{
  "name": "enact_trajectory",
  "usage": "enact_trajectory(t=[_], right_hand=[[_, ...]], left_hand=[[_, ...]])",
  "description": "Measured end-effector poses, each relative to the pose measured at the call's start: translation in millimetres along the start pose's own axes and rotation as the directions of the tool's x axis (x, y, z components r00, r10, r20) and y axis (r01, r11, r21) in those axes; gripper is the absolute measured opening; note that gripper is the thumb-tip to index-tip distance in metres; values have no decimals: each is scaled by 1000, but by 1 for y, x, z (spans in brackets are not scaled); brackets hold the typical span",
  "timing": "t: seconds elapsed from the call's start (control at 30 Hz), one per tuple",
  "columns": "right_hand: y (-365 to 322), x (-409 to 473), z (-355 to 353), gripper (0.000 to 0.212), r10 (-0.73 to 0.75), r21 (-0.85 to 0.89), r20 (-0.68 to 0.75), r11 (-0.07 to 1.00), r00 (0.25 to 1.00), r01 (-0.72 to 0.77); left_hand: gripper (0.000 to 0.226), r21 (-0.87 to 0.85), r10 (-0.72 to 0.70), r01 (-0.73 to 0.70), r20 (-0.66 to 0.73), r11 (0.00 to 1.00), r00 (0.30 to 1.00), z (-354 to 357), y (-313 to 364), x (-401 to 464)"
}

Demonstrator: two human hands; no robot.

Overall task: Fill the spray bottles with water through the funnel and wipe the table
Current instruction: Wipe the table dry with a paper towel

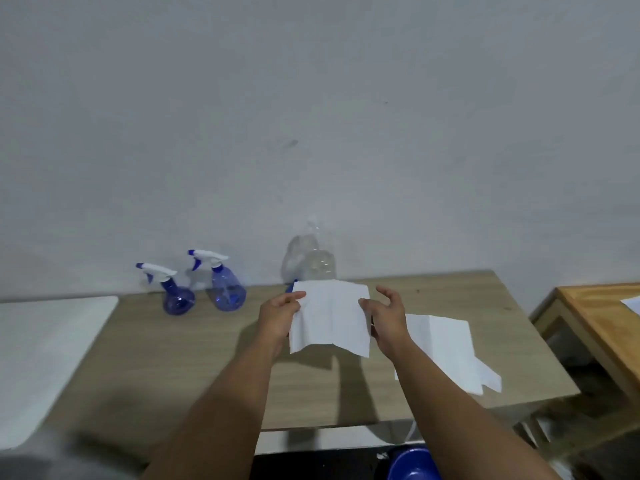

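Both hands hold one white paper towel (330, 315) up above the wooden table (173, 358). My left hand (282, 315) pinches its upper left corner. My right hand (389, 315) grips its right edge with thumb and palm, the other fingers spread. Two blue spray bottles with white trigger heads stand at the back left, one (175, 292) in front of the other (225, 284). A clear plastic water bottle (310, 259) stands by the wall behind the towel. A small blue object (290, 286), partly hidden, peeks out at the towel's top left corner.
A second white paper towel (446, 348) lies flat on the table to the right. A white surface (45, 358) adjoins the table on the left. An orange-brown wooden table (606, 327) stands at the right. A blue basin (412, 465) sits below the table's front edge.
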State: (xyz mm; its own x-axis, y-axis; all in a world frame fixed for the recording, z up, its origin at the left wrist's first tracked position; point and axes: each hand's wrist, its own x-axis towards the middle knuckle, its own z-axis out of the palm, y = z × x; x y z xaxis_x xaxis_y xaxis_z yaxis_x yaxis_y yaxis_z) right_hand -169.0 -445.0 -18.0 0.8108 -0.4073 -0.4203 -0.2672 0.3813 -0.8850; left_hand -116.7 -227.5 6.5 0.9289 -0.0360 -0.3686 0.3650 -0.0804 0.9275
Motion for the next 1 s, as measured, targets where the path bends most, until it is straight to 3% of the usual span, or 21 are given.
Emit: enact_trajectory(t=[0.13, 0.3, 0.47, 0.7, 0.83, 1.0], right_hand=[[23, -2, 55, 16, -33, -177, 86, 983, 996, 48], [53, -14, 133, 27, -12, -348, 209, 934, 978, 86], [95, -22, 215, 27, 29, -467, 315, 875, 949, 128], [160, -27, 328, 22, 45, -582, 315, 799, 948, 155], [191, -23, 377, 26, 47, -654, 268, 742, 962, 146], [219, -10, 425, 35, 14, -770, 244, 610, 970, 185]], left_hand=[[32, 50, 4, 1, -113, 999, 994, -51, -7, -8], [36, 184, 88, -41, -256, 982, 963, -132, -13, -14], [40, 324, 101, 7, -317, 946, 943, -226, -30, -5], [46, 547, 130, 23, -239, 837, 962, -356, -72, 60], [48, 548, 162, -26, -202, 836, 966, -398, -94, 99], [51, 718, 193, -44, -127, 695, 973, -445, -116, 138]])
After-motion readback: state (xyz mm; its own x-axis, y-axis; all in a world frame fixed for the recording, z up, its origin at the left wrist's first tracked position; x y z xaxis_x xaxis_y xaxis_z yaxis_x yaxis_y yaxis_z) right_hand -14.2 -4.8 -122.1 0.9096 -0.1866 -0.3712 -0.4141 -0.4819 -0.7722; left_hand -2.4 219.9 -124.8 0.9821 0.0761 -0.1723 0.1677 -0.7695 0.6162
